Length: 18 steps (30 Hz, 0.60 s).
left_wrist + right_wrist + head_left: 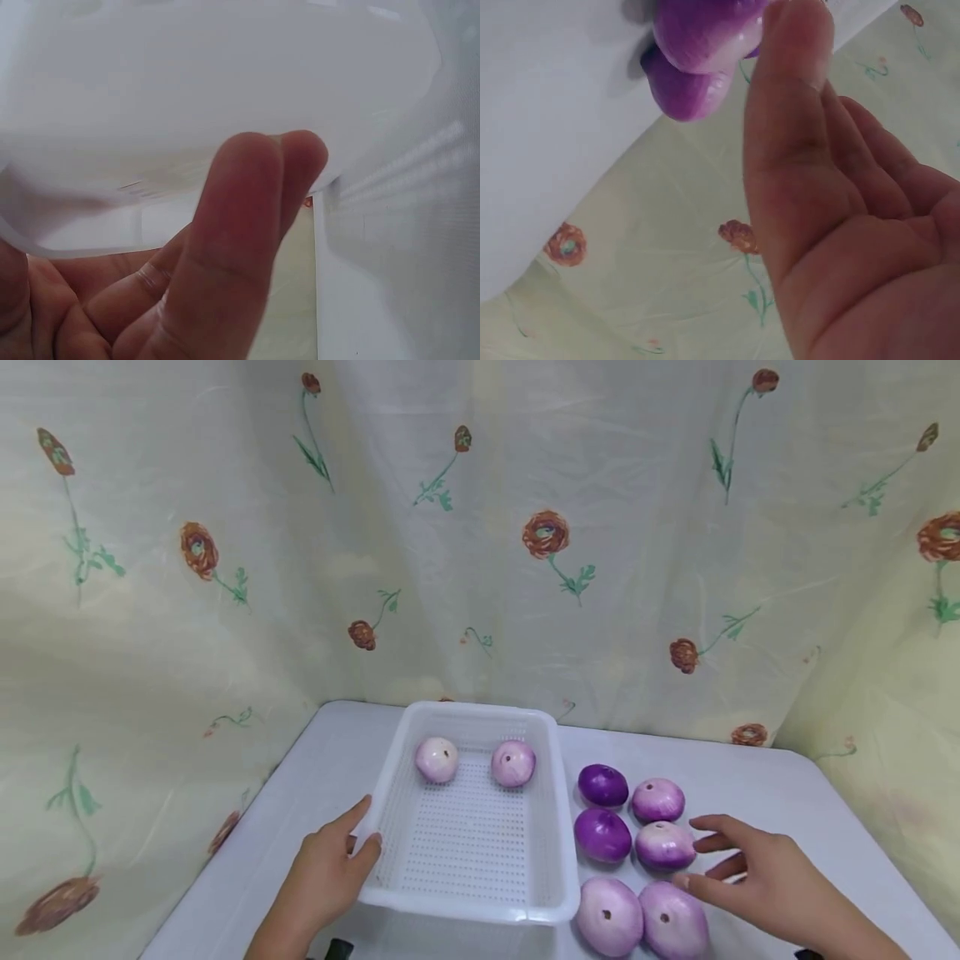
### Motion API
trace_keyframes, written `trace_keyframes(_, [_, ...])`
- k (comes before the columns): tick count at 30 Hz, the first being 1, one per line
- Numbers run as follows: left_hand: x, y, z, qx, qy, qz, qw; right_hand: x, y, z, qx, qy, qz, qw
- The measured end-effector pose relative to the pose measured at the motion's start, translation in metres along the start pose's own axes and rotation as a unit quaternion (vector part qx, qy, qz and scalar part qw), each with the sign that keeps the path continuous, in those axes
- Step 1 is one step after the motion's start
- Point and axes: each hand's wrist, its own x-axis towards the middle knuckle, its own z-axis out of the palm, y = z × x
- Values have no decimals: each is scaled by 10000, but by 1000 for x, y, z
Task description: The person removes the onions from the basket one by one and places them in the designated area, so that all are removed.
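Observation:
A white perforated plastic basket [465,852] stands on the table, tilted a little. Two pale purple onions lie inside it, a left onion [437,759] and a right onion [513,763]. My left hand [322,864] holds the basket's left rim between thumb and fingers; in the left wrist view its fingers [238,202] lie along the outer wall. To the right, my right hand [765,868] hovers with parted fingers beside a purple-and-white onion [665,846]. Its fingertips are close to that onion; contact is unclear. Nothing is in its grasp.
Around that onion lie several others: dark purple onions [603,835], a lighter onion [658,799] behind, and two large pale onions [610,916] in front. The white table [780,793] backs onto a flower-printed curtain [480,527].

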Motion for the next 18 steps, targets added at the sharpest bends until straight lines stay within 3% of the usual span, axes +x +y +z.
trace_keyframes(4, [-1, 1, -1, -68, -13, -33, 10000, 23, -7, -9, 131, 221, -520, 9983])
trace_keyframes(10, [-1, 2, -4, 75, 68, -27, 9999, 66, -28, -13, 325, 236, -1138, 9927])
trace_keyframes(13, [0, 3, -3, 122, 81, -18, 9999, 89, -40, -14, 488, 31, -1448, 9882])
trace_keyframes(18, [0, 3, 0, 148, 117, 0, 9998, 130, -60, -12, 890, -728, -2006, 9729])
